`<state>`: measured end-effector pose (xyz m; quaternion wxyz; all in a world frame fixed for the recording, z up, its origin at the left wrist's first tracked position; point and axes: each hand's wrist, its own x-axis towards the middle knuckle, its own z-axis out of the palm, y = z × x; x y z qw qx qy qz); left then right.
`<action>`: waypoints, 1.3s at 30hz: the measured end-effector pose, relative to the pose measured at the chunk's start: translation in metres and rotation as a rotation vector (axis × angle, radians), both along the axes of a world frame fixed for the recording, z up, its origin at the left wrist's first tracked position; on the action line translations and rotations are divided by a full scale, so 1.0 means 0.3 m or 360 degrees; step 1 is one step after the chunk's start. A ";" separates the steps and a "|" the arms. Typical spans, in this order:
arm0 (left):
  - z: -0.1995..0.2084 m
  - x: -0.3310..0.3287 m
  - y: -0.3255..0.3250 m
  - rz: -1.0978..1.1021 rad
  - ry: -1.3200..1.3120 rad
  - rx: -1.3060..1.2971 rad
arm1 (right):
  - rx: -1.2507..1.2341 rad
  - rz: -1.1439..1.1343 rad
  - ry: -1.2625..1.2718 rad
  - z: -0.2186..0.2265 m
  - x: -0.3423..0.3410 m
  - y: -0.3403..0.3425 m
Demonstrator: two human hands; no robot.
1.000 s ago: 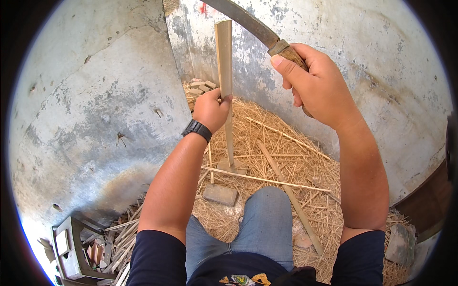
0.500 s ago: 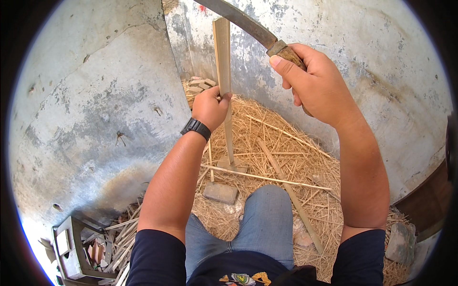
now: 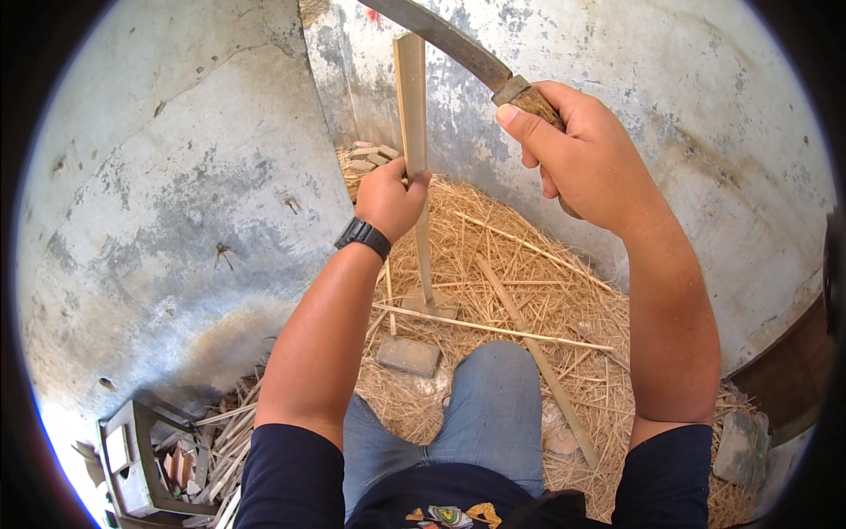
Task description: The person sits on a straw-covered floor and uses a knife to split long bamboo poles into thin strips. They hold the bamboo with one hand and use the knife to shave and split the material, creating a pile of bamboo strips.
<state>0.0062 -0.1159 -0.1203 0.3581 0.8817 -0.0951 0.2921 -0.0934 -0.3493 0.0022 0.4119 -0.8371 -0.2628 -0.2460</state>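
My left hand (image 3: 393,199) is wrapped round a long bamboo strip (image 3: 411,106), holding it upright at about its middle. The strip's lower end stands on a flat block (image 3: 432,304) on the floor. In my right hand (image 3: 592,154) is the wooden handle of a machete (image 3: 467,55), the thumb lying along its top. The long dark blade slants up and to the left, over the strip's upper end, and its tip runs out of view at the top. Whether blade and strip touch, I cannot tell.
Shavings and thin strips (image 3: 502,238) cover the floor. A brick (image 3: 408,355) lies before my knees, and a longer bamboo piece (image 3: 551,379) by my right leg. Concrete walls (image 3: 203,176) rise left and ahead. A frame-like box (image 3: 141,467) stands by scraps at lower left.
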 end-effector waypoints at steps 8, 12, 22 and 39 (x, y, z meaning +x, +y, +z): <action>0.001 -0.005 -0.006 -0.0005 -0.0018 0.0009 | 0.0013 0.0007 -0.0001 0.002 -0.005 -0.006; -0.006 -0.002 -0.013 -0.0005 -0.0046 -0.0019 | -0.0003 0.0035 0.0013 -0.005 0.003 -0.017; -0.018 0.018 -0.009 0.0009 -0.0041 -0.0017 | 0.0060 0.0046 0.0007 -0.005 -0.003 -0.016; -0.008 0.003 -0.014 -0.0013 -0.0083 0.0022 | 0.0047 0.0029 -0.0022 -0.012 -0.002 -0.015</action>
